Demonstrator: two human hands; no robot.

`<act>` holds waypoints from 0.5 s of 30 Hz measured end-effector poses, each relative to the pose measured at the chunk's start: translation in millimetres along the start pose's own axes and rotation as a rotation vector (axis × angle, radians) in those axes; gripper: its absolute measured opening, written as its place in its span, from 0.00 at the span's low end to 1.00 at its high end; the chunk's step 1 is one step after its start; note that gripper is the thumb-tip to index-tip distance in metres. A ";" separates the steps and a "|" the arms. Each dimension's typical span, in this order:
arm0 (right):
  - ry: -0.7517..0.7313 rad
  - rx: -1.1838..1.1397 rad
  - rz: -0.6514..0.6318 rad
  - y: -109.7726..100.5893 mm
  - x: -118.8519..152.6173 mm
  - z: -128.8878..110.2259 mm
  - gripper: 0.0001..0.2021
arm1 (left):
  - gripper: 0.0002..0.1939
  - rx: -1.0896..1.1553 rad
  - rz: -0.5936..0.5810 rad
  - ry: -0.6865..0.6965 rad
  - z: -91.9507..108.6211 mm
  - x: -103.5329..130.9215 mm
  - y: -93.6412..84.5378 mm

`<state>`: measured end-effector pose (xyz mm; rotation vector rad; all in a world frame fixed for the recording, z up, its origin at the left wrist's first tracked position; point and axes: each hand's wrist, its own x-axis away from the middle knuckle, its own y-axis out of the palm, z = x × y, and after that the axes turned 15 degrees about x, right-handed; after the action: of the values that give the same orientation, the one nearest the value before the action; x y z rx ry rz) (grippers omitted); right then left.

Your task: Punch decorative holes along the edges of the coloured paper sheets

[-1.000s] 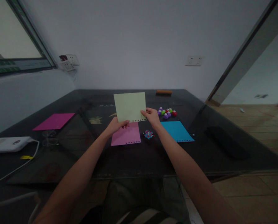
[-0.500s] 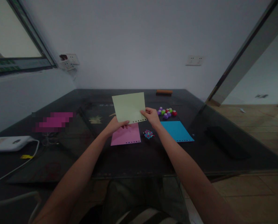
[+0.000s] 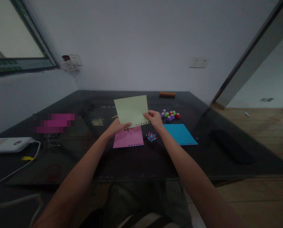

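A pale yellow-green sheet of paper (image 3: 132, 109) with punched holes along its lower edge is held up above the table. My left hand (image 3: 117, 126) grips its lower left corner, thumb on the front. At the lower right side my right hand (image 3: 154, 118) pinches the same sheet between thumb and fingers. Below it a pink sheet (image 3: 129, 139) lies flat, its upper part hidden by the held sheet. A small heap of blue, red and white bits (image 3: 151, 136) sits between the pink sheet and a blue sheet (image 3: 181, 134) on the right.
Several purple, green and red toy pieces (image 3: 170, 115) cluster behind the blue sheet. A brown roll (image 3: 167, 94) lies at the table's back. On the right is a dark flat object (image 3: 231, 145). A white device with a cable (image 3: 10, 144) and a blurred-out magenta patch (image 3: 57, 123) are left.
The held paper has dipped very slightly; both hands keep their grip on it. Everything on the table stays where it was.
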<state>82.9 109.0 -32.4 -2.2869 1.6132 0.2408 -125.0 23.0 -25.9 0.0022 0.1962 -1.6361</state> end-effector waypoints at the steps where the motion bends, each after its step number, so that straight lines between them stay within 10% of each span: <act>1: -0.006 0.004 -0.002 0.2 -0.4 0.4 0.15 | 0.18 0.009 0.001 0.006 -0.9 -0.4 -0.5; 15: 0.067 0.096 0.024 -1.4 -0.6 5.0 0.18 | 0.23 0.547 0.488 0.081 -8.1 -10.3 -19.1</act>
<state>84.3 111.7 -36.6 -2.2267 1.6483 0.0903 -144.1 35.5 -30.2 0.4973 -0.1851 -1.1583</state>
